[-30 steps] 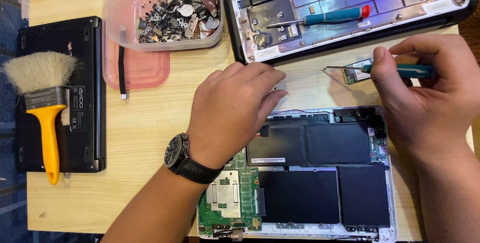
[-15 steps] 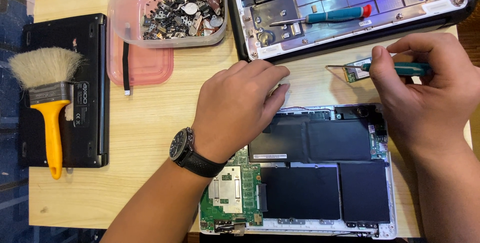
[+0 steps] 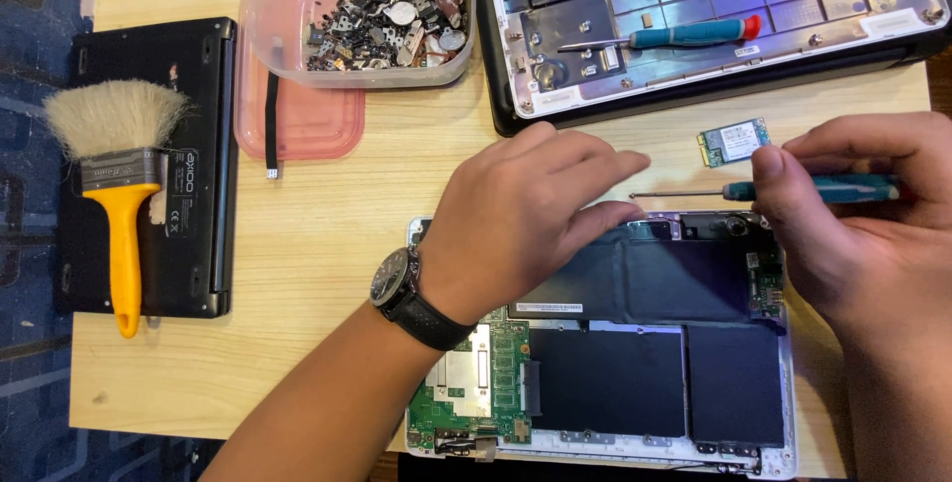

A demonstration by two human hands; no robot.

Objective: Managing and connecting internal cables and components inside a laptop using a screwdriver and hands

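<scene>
Opened laptop nearest us, battery exposed. Our left hand rests flat on it, fingers loose. Right hand, at 3 o'clock, pinches the screwdriver. Risk: tip slips, gouging the battery. Small card lies loose at 1 o'clock on the table.

The left hand hides the opened laptop's upper left corner; the second laptop shell is cut off at the top edge; the scrap pieces in the tub are probably too small to identify.
</scene>
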